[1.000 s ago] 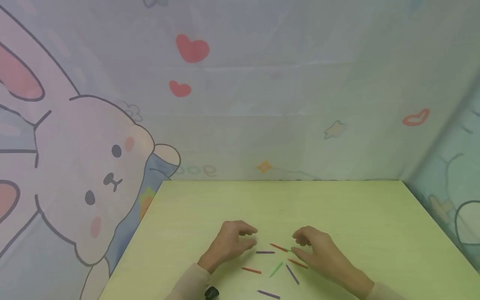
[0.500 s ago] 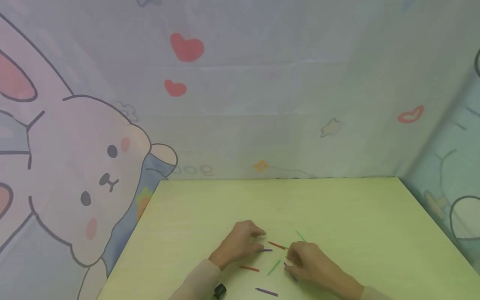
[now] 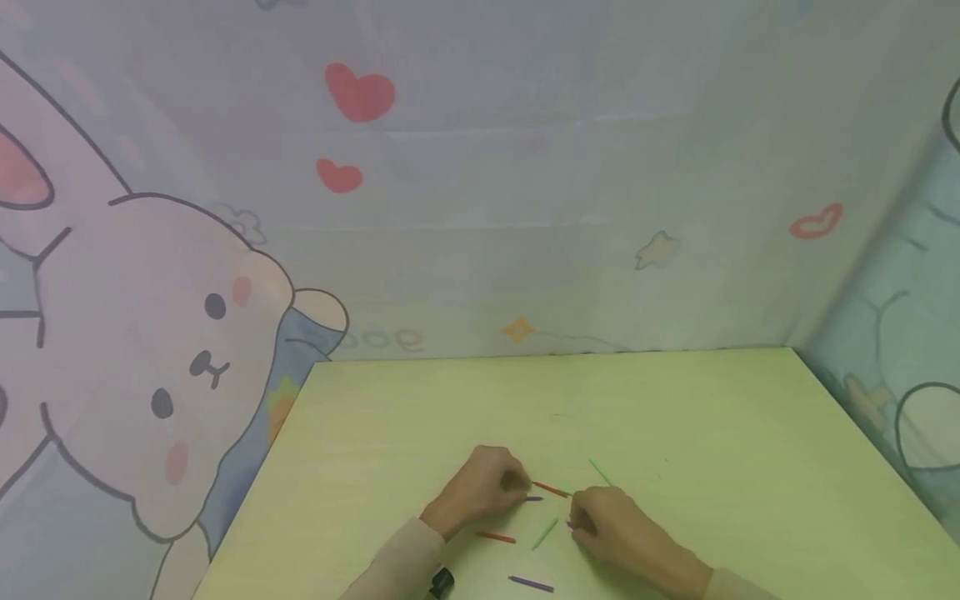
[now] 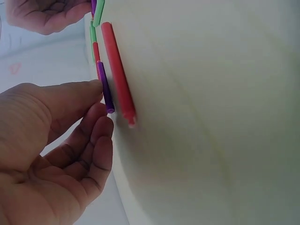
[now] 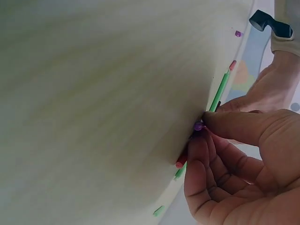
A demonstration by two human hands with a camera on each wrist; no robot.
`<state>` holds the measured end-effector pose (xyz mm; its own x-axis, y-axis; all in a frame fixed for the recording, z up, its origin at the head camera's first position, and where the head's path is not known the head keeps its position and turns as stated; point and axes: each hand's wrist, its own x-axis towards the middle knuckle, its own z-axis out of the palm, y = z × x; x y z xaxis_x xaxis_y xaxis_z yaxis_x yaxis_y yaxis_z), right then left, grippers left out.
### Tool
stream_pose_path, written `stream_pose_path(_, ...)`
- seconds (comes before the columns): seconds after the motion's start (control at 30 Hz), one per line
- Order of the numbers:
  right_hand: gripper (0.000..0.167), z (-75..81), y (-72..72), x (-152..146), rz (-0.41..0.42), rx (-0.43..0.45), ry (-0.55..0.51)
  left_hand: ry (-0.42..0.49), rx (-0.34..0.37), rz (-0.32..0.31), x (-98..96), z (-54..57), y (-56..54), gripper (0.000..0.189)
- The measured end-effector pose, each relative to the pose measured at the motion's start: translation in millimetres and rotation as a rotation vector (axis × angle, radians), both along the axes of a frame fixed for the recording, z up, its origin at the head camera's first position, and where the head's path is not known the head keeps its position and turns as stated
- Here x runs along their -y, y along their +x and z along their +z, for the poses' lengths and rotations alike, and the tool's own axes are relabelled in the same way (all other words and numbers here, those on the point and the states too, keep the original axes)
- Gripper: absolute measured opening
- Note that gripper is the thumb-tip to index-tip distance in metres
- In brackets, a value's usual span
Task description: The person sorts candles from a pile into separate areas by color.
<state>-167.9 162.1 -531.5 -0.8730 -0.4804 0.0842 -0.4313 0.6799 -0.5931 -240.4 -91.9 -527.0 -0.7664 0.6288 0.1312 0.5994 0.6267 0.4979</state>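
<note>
My left hand (image 3: pixel 483 487) has its thumb and index finger together at the near tip of a red crayon (image 3: pixel 551 489) and pinches it. A purple crayon (image 4: pixel 106 91) lies against that thumb. Closer to the left wrist camera is another red crayon (image 4: pixel 119 70) on the table. To the right, my right hand (image 3: pixel 615 521) pinches a purple crayon (image 5: pixel 198 126) by its end; most of that crayon is hidden by the fingers. A red crayon (image 5: pixel 180 161) pokes out beside those fingers. A green crayon (image 3: pixel 545 533) lies between the two hands.
The pale table (image 3: pixel 675 417) runs back to a printed cloth wall. A green crayon (image 3: pixel 600 472) lies beyond my right hand, and a purple crayon (image 3: pixel 531 583) sits near the front. A dark device (image 3: pixel 442 581) is strapped at my left wrist.
My left hand has moved right and its fingers have come together at the red crayon. My right hand has let a green crayon go, moved toward me and taken hold of a purple crayon.
</note>
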Motion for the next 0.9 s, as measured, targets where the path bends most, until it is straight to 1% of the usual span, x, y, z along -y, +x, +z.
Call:
stream_pose_path(0.13, 0.015, 1.4, -2.0, 0, -0.006, -0.034, 0.017, -0.006, -0.009, -0.029, -0.3, 2.0, 0.7, 0.010)
stream_pose_path(0.27, 0.017, 4.1, -3.9, -1, -0.013, -0.060, 0.027, -0.025, -0.024, -0.034, -1.5, 4.6, 0.2, 0.011)
stream_pose_path(0.4, 0.018, 7.0, -4.4, 0, -0.028, -0.053, 0.041, -0.047, -0.039, -0.045, -2.5, 9.7, -0.2, 0.012)
stream_pose_path(0.53, 0.019, 8.8, -3.1, 3, -0.045, -0.014, 0.045, -0.079, -0.016, -0.057, -2.8, 13.0, 0.3, 0.014)
stream_pose_path(0.6, 0.019, 9.0, -2.2, 4, -0.049, -0.003, 0.044, -0.097, -0.010, -0.059, -2.9, 12.9, 0.8, 0.014)
stream_pose_path(0.7, 0.019, 7.6, -1.3, 5, -0.047, 0.002, 0.042, -0.115, -0.020, -0.063, -2.9, 10.3, 1.5, 0.014)
stream_pose_path(0.8, 0.019, 6.2, -1.0, 5, -0.041, 0.000, 0.041, -0.116, -0.024, -0.062, -2.7, 7.4, 1.9, 0.014)
stream_pose_path(0.9, 0.019, 4.7, -1.3, 5, -0.032, 0.008, 0.039, -0.101, -0.032, -0.061, -1.4, 7.7, 2.0, 0.012)
